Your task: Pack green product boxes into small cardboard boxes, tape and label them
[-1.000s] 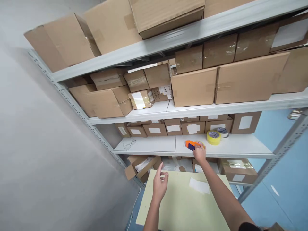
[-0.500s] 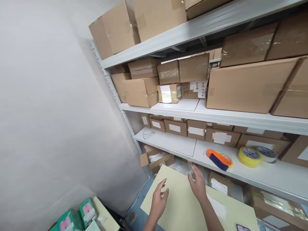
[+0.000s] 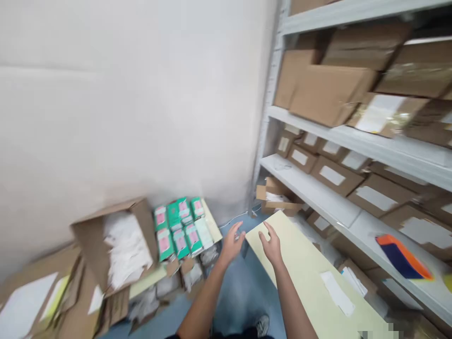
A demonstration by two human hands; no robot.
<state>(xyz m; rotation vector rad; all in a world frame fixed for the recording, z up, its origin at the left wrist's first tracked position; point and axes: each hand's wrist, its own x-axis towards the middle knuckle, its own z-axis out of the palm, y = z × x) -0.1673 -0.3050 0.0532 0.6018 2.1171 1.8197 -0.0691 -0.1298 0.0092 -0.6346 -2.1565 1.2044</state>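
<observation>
My left hand [image 3: 233, 243] is empty, its fingers apart, held in the air over the blue floor just left of the pale yellow table [image 3: 300, 268]. Close by on the right, my right hand [image 3: 271, 245] hovers above the left edge of that table, also empty with thumb and fingers spread. The palms face each other with a gap between them. A white paper slip [image 3: 338, 294] lies on the table to the right of my right hand. Neither hand visibly touches anything.
Green and pink packs [image 3: 180, 242] sit on a low table at the left, beside an open carton [image 3: 83, 245] of white material. Grey shelving [image 3: 310, 181] with cardboard boxes runs along the right, holding an orange and navy tape dispenser [image 3: 402, 256]. An open box [image 3: 278, 195] stands below.
The view has swung left and down, bringing the low table, packs and carton into sight. Both hands stay open; my right hand has shifted closer to the left one.
</observation>
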